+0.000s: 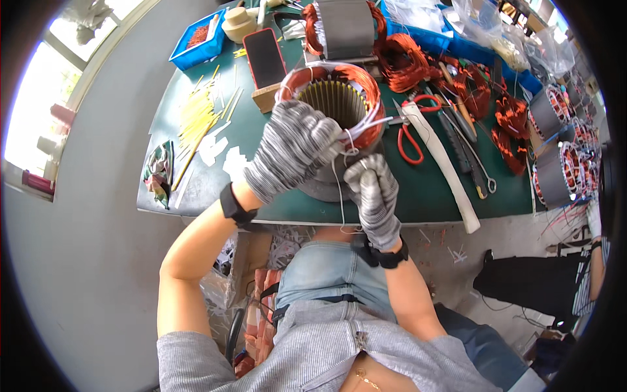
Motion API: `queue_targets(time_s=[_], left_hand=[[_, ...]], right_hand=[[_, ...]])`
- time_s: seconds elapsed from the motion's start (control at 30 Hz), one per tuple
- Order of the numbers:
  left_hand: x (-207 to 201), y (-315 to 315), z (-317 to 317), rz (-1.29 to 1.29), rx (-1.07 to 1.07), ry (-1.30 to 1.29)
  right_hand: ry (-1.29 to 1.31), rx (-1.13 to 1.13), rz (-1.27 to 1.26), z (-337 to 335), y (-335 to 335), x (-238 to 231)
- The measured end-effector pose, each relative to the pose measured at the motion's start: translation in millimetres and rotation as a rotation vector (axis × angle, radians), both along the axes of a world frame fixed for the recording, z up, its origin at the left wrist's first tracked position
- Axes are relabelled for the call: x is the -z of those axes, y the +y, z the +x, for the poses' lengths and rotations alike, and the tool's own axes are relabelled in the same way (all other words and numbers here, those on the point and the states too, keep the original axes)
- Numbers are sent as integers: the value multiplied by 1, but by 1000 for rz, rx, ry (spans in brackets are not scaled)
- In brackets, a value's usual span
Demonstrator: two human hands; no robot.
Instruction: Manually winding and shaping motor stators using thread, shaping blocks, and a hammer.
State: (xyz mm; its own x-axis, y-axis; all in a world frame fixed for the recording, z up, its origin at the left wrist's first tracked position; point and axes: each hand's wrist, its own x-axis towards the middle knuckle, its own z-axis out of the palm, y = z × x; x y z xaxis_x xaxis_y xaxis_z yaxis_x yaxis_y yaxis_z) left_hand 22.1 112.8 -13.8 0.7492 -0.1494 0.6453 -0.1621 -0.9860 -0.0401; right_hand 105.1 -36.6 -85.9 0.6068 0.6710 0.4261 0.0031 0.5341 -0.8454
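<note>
A motor stator (333, 104) stands at the table's near edge, its copper winding (367, 88) ringed by white sleeved leads (372, 123). Both my hands wear grey striped knit gloves. My left hand (297, 149) is closed at the winding's near left rim, apparently on a thin white cord (343, 209); its fingertips are partly hidden. Just below the rim, my right hand (375, 196) is closed in a pinch on the cord, near a small loop at the winding. A length of cord hangs down between the hands past the table edge.
Red-handled scissors (411, 145), a white strip (444, 166) and several hand tools lie to the right. Copper coils (405, 62) and another stator (346, 29) sit behind. At left are yellow strips (199, 114), a phone (264, 59) and a blue bin (199, 42). Another person's arm (596, 261) shows far right.
</note>
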Motion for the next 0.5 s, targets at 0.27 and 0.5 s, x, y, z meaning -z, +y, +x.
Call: queue_targets(time_s=[0.27, 0.5], left_hand=[[-70, -19, 14, -92, -46, 449], [-19, 7, 61, -933, 579, 92]], right_hand=[[79, -154, -68, -2, -1, 10], [58, -156, 30, -4, 12, 29]])
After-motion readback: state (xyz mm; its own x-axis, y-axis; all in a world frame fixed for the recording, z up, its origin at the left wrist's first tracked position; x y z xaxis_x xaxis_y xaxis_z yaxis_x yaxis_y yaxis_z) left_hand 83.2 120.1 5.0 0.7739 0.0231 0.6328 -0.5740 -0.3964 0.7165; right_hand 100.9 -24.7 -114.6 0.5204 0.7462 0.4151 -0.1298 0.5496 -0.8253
